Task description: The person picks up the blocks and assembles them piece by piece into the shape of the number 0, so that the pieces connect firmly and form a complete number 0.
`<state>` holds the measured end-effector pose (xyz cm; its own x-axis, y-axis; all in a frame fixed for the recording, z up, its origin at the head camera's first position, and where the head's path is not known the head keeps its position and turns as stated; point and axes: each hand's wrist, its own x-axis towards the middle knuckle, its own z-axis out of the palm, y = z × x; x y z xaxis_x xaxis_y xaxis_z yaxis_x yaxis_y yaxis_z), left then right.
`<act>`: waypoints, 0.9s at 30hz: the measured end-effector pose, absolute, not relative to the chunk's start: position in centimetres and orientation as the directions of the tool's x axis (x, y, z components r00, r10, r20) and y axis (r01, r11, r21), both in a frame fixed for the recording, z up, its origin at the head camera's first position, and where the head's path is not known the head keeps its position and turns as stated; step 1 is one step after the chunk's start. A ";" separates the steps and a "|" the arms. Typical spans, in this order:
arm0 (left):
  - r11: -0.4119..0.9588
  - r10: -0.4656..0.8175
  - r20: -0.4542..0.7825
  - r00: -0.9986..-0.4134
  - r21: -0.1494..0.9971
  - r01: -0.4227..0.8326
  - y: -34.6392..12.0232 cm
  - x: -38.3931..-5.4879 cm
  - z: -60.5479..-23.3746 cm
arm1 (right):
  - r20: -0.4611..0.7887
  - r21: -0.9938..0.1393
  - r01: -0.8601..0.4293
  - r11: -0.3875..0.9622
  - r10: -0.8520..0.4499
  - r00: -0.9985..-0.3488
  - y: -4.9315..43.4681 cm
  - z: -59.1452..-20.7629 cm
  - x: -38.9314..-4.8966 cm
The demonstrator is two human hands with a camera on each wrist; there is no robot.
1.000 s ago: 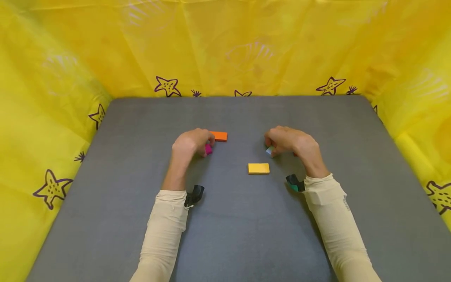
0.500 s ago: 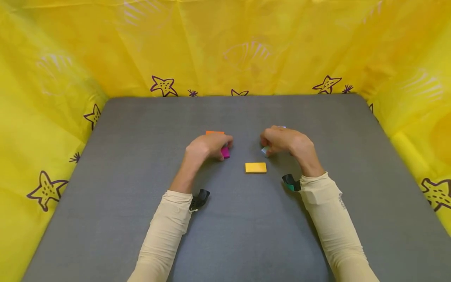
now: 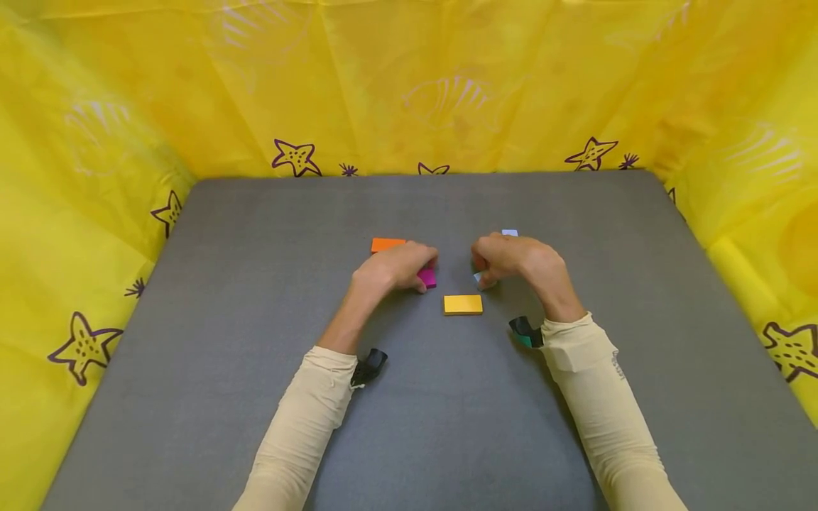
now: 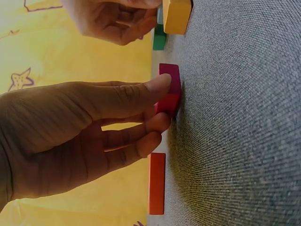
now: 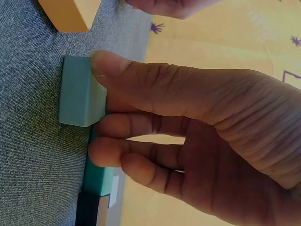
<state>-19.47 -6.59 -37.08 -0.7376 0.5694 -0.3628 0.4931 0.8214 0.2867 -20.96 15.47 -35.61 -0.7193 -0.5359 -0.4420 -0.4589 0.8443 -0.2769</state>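
Note:
My left hand point(image 3: 397, 265) pinches a magenta block point(image 3: 429, 277) low over the grey table, with the thumb on its near side. In the left wrist view, the magenta block point(image 4: 170, 77) juts past the thumb tip. Opposite, my right hand point(image 3: 511, 255) grips a pale blue block point(image 5: 75, 92) between thumb and fingers, close to the table surface. A yellow block point(image 3: 463, 305) lies flat just nearer than the gap between the hands. Behind the left hand lies an orange block point(image 3: 386, 245), partly covered by it.
A lavender block point(image 3: 509, 232) shows behind the right hand. Beyond the right fingers, a green block point(image 5: 99, 175) and a dark block point(image 5: 87, 209) lie in line. Yellow cloth point(image 3: 383, 85) walls the grey table point(image 3: 434, 426) at the back and sides.
My left hand has moved right with the magenta block, bringing it close to the pale blue one and uncovering more of the orange block. The right hand has barely moved, uncovering the lavender block.

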 end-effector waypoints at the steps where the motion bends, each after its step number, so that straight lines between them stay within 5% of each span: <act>1: 0.821 0.570 -0.362 -0.738 0.292 0.490 -6.6 -19.4 -37.1 | -0.449 -0.278 -0.455 0.846 -0.533 -0.717 15.5 -35.5 -20.9; 27: 0.804 0.592 -0.412 -0.692 0.362 0.473 -6.2 -19.2 -36.8 | -0.567 -0.263 -0.435 0.861 -0.503 -0.652 15.6 -35.5 -21.0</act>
<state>-19.22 -6.21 -36.75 -0.6925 0.5924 -0.4118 0.4726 0.8037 0.3616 -20.98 15.58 -35.52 -0.6523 -0.5027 -0.5673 -0.4351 0.8612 -0.2628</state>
